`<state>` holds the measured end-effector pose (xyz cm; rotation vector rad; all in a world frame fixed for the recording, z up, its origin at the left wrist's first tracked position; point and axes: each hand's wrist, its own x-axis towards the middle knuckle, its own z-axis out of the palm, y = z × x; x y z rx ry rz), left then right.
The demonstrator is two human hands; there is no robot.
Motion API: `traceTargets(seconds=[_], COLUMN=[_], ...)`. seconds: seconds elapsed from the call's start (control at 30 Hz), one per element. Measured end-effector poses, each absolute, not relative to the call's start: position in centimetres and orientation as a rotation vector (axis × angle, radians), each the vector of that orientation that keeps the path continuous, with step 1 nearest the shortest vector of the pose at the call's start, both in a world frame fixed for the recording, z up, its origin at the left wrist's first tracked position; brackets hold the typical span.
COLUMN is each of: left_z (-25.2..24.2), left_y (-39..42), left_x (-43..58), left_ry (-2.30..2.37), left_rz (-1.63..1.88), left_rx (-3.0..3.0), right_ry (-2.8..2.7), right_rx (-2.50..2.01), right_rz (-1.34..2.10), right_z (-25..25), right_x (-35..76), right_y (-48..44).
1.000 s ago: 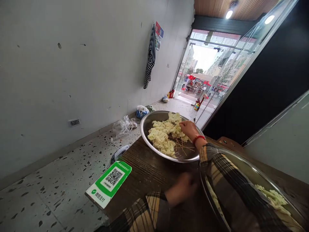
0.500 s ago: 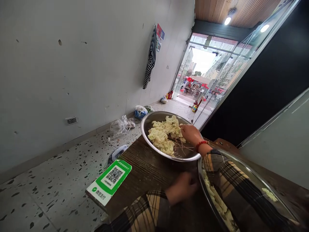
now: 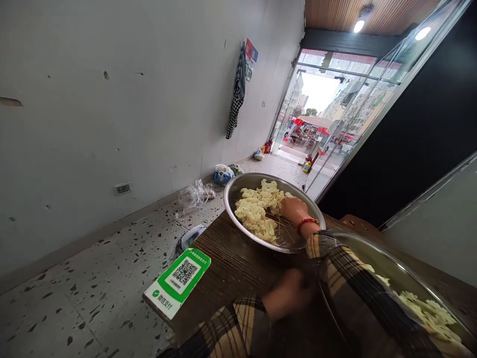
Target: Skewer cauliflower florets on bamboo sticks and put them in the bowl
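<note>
My right hand [image 3: 295,210], with a red bracelet [image 3: 307,223] at its wrist, reaches into a metal bowl [image 3: 233,216]. Its fingers look curled together at the edge of pale cauliflower pieces [image 3: 257,211]; what they hold is hidden. Thin wooden skewers [image 3: 285,231] lie in the bowl beside the cauliflower, below that hand. Over the dark tabletop, my left hand [image 3: 286,294] is smeared by motion near the rim of a second large bowl [image 3: 391,263]. Whether its fingers hold anything cannot be made out. More cauliflower [image 3: 428,311] lies in this bowl, partly behind my right sleeve.
A green payment-code sign [image 3: 179,281] lies at the left edge of the wooden table [image 3: 231,263]. Plastic bags [image 3: 223,174] and a clear wrap [image 3: 196,196] sit on the speckled floor along the wall. A glass doorway [image 3: 316,109] stands beyond.
My right hand has moved down against the cauliflower in the far bowl. More cauliflower shows in the near bowl past my right sleeve. The view has shifted slightly.
</note>
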<state>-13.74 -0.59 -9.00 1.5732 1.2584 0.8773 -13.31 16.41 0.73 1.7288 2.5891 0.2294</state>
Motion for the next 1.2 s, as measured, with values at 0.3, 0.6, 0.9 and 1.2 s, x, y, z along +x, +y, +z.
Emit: traceTargets(seconds=[0.3, 0.6, 0.9, 1.2], left_z=[-8.9, -9.3, -9.1, -7.6], left_y=[-0.4, 0.0, 0.9, 1.0], left_x=[-13.8, -14.1, -15.2, -16.0], left_ry=[1.175, 1.231, 1.132, 1.177], left_rz=[0.875, 0.938, 1.065, 1.251], left_rx=[1.649, 1.664, 1.649, 1.444], right_ry=[2.594, 2.697, 2.967, 2.951], right_rx=[1.638, 1.715, 1.631, 1.998], right_rz=[0.232, 0.259, 0.123, -0.189], right_z=[1.1, 5.7, 6.2, 1.5], right_x=[-12.3, -7.9, 2.3, 13.6], right_y=[15.6, 13.0, 3.5, -7.3])
